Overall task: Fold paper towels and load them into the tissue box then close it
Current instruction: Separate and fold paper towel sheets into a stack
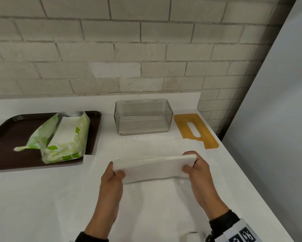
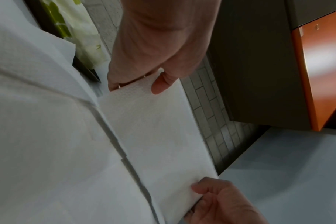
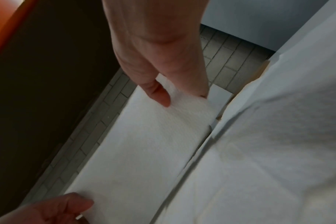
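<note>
Both hands hold one stack of folded paper towels (image 1: 153,167) up off the white counter (image 1: 33,198), one hand at each short end. The left hand (image 1: 112,177) pinches its end with the thumb on the near side and the fingers curled behind. The right hand (image 1: 197,167) does the same at the other end. The stack sags a little in the middle, so it is soft and floppy. The clear box (image 1: 143,117) sits open and empty near the wall, a bit beyond the stack, and its wooden lid (image 1: 195,130) lies flat just beside it on the right. More loose sheets (image 1: 146,206) lie spread on the counter under the hands. I think the job now is to carry the stack to the box and lay it in. To do it well, keep both pinches firm so no sheet slips out. Keep the stack level, line its long side up with the long side of the box, and lower it straight down. Let go only when it rests on the bottom. The green pack (image 1: 63,137) on the brown tray (image 1: 5,137) has more towels in it.
</note>
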### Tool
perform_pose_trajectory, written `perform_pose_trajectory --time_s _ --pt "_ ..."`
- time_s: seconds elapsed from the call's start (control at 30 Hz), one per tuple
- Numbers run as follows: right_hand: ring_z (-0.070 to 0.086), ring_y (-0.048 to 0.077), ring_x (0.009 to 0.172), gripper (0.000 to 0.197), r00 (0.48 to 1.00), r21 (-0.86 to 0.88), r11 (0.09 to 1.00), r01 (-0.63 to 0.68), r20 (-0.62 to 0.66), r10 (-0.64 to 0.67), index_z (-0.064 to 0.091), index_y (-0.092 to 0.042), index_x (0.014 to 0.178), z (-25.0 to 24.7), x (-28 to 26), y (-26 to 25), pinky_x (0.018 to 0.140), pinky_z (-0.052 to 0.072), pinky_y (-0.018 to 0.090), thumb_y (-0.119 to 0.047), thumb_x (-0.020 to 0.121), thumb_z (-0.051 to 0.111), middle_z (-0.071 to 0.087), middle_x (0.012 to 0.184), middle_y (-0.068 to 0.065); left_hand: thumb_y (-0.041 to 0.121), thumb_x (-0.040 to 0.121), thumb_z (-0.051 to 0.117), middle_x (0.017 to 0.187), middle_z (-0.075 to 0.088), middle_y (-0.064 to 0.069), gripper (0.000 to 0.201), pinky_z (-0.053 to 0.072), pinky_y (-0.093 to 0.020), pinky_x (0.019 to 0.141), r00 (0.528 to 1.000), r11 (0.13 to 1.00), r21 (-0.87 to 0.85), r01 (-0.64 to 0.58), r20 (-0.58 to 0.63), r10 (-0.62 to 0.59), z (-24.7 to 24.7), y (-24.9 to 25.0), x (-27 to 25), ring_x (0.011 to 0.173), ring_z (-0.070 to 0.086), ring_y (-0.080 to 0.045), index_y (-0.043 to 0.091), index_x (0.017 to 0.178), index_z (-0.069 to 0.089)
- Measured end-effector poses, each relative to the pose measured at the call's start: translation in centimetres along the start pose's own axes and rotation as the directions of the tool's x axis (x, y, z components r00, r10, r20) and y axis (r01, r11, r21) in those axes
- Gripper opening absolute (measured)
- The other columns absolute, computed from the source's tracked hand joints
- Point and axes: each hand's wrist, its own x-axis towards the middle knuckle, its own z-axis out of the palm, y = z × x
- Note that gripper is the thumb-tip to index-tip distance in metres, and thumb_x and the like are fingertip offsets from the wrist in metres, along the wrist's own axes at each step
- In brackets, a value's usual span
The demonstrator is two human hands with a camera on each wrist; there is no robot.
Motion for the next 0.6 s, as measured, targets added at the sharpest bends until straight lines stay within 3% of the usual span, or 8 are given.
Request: perform_pose_trajectory --time_s 0.13,0.27,0.33,0.4,0.43,0.5,0.6 --pt "0.063 0.021 0.094 0.037 0.983 -0.117 0.980 -0.158 0.072 0.167 0.064 -0.017 0.097 -0.5 0.2 1.2 0.082 0.052 0.033 0.014 0.077 0.056 0.069 0.100 0.004 -0.006 0.090 0.048 0.098 0.066 -0.005 0.030 0.043 -0.031 0.077 1.000 0.998 0.063 -0.009 0.000 0.009 -0.1 -0.6 0.3 0.094 0.058 -0.025 0.019 0.096 0.062" --pt "0.067 0.021 0.093 0.029 0.983 -0.149 0.981 -0.124 0.117 0.142 0.065 -0.015 0.099 -1.8 0.8 -0.9 0.085 0.054 0.034 0.005 0.079 0.067 0.072 0.100 0.004 -0.008 0.085 0.057 0.088 0.071 -0.002 0.027 0.046 -0.025 0.068 0.998 0.996 0.084 -0.010 0.064 0.005 -1.6 0.5 0.3 0.079 0.063 -0.018 0.017 0.095 0.064" --pt "0.069 0.023 0.089 0.027 0.986 -0.063 0.996 -0.067 0.148 0.076 0.063 -0.010 0.097 -2.5 1.1 -3.1 0.083 0.055 0.035 0.006 0.076 0.068 0.074 0.095 0.004 -0.007 0.079 0.065 0.079 0.067 -0.002 0.032 0.044 -0.021 0.060 0.975 0.946 0.312 -0.088 0.222 0.017 -2.7 1.0 0.3 0.068 0.058 -0.016 0.024 0.088 0.063" --pt "0.070 0.022 0.084 0.029 0.985 0.042 0.999 0.001 0.171 -0.008 0.061 -0.010 0.093 -2.6 1.4 -5.1 0.076 0.057 0.031 0.008 0.073 0.069 0.073 0.090 0.002 0.002 0.076 0.073 0.081 0.070 0.000 0.033 0.044 -0.014 0.059 0.890 0.807 0.546 -0.227 0.452 -0.055 -2.5 1.8 -0.2 0.070 0.061 -0.012 0.032 0.086 0.063" --pt "0.069 0.020 0.080 0.030 0.981 0.087 0.996 0.034 0.185 -0.049 0.060 -0.013 0.089 -2.3 1.4 -6.0 0.070 0.057 0.028 0.009 0.071 0.069 0.071 0.086 0.001 0.008 0.076 0.075 0.086 0.071 0.004 0.033 0.043 -0.009 0.062 0.845 0.760 0.583 -0.287 0.528 -0.085 -1.8 2.2 -0.6 0.075 0.063 -0.005 0.035 0.091 0.063" --pt "0.066 0.017 0.075 0.031 0.970 0.184 0.980 0.078 0.211 -0.116 0.059 -0.016 0.082 -1.4 1.2 -7.1 0.063 0.056 0.025 0.005 0.064 0.072 0.066 0.082 0.001 0.013 0.081 0.073 0.094 0.073 0.014 0.030 0.045 -0.007 0.070 0.816 0.804 0.498 -0.325 0.578 -0.028 0.1 2.8 -1.3 0.085 0.065 0.003 0.035 0.100 0.063" --pt "0.068 0.018 0.082 0.036 0.971 0.285 0.956 0.071 0.198 -0.132 0.059 -0.013 0.095 -0.2 0.5 -7.2 0.068 0.057 0.027 -0.007 0.061 0.072 0.069 0.090 0.004 0.007 0.086 0.065 0.094 0.075 0.005 0.016 0.056 -0.024 0.080 0.903 0.964 0.184 -0.192 0.418 0.101 3.2 3.4 -2.1 0.089 0.070 -0.013 0.018 0.098 0.068"
